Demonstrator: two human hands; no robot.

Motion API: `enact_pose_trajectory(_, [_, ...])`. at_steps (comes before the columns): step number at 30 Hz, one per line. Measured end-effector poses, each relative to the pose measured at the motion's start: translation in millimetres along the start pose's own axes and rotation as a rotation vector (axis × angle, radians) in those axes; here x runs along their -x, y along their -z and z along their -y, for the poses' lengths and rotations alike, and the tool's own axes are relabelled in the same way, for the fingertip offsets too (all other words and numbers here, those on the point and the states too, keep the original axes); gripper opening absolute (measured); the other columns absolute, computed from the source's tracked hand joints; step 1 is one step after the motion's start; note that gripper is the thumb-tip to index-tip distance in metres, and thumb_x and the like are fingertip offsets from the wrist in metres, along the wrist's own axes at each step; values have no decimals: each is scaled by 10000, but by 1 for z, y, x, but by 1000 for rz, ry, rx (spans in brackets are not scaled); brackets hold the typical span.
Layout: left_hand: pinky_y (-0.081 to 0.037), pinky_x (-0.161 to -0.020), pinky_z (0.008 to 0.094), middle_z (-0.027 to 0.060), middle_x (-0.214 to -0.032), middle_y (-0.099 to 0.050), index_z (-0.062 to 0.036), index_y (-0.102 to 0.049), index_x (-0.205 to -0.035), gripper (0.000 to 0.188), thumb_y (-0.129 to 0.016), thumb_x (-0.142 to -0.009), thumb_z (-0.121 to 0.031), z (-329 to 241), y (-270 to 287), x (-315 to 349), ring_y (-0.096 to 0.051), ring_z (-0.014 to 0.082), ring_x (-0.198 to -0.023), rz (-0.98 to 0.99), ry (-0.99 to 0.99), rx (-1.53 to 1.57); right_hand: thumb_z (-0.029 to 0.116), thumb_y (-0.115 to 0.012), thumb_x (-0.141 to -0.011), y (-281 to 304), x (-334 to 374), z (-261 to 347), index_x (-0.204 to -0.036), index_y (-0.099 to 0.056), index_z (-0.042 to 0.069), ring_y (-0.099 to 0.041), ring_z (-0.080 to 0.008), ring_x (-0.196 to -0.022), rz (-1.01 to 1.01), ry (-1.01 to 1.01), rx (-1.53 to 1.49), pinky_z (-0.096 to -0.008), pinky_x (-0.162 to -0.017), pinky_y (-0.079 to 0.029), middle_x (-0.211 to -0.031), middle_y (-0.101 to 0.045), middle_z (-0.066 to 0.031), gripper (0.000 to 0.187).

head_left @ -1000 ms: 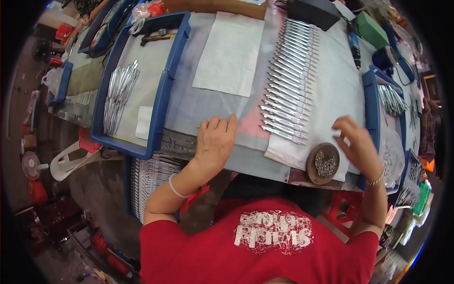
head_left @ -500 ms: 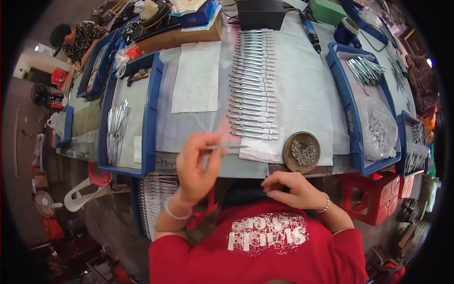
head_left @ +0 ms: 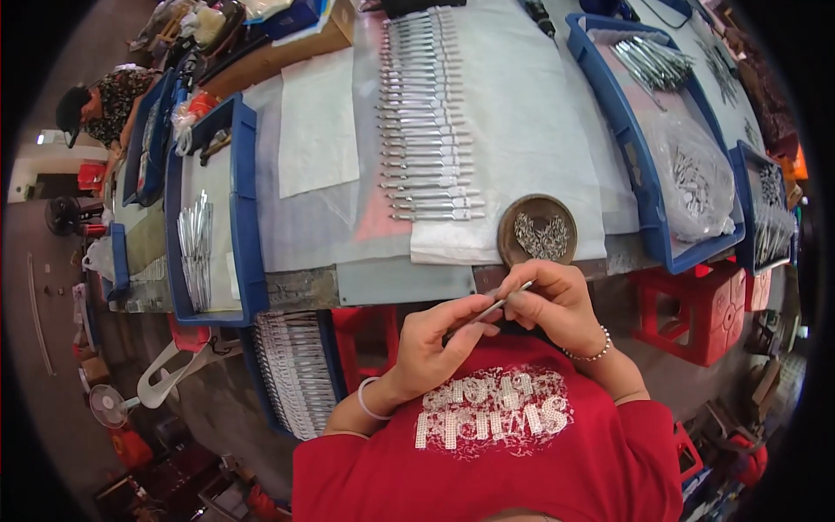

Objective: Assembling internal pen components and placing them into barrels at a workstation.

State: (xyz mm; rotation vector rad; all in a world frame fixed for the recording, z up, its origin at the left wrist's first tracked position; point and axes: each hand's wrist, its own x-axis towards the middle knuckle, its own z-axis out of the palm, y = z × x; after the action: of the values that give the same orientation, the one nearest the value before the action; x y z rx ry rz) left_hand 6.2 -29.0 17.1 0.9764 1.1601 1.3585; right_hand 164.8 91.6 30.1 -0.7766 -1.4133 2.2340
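Clock positions were taken from the hands, with 12 o'clock straight ahead. Nearest, the red short-sleeved fabric shirt [head_left: 496, 478] bore two lines of large, pale, speckled lettering [head_left: 494, 409] across its front.

The left hand [head_left: 439, 344], with a white band [head_left: 370, 400] at its wrist, had thumb and index finger closed on a slim grey metal rod [head_left: 499, 304]. The right hand [head_left: 557, 300], with a beaded bracelet [head_left: 593, 350] at its wrist, pinched the same rod near its upper end. The rod sloped from 8 to 2 o'clock between the hands, its tip projecting past the right thumb. Contact between the two hands could not be determined.

At 1 o'clock, just beyond the right hand, stood a round brown bowl [head_left: 531, 209] containing small silver metal pieces [head_left: 544, 237]. At 11 o'clock, a column of silver pen-shaped metal parts [head_left: 426, 139] lay crosswise, side by side, on a white cloth [head_left: 522, 130].

Between 1 and 2 o'clock, a long blue plastic tray [head_left: 622, 130] held a clear plastic bag [head_left: 696, 187] and, farther off, loose silver rods [head_left: 652, 63]. Farthest, at 10 o'clock, was a person in a dark cap [head_left: 74, 111].
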Motion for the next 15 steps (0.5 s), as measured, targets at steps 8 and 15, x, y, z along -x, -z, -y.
enact_pose_trajectory(8, [-509,-698,218,103,-893,-652,57,-555,-1020,162,-546,-896,-47,-12,4,-10,-626,106,-798,91,433,170,67,-599,-862,-2,-5,-9,-951,-604,-17,-491,-25,-563,-39,-179,-170,-159,-489,-378,-741,-626,-28,122])
enact_pose_trajectory(15, [-493,-687,210,101,-867,-638,31,-511,-983,133,-553,-897,-61,4,1,-13,-620,108,-783,92,546,347,87,-617,-854,1,-11,-15,-896,-602,-11,-497,-23,-575,-105,-257,-139,-158,-492,-371,-709,-612,-19,108])
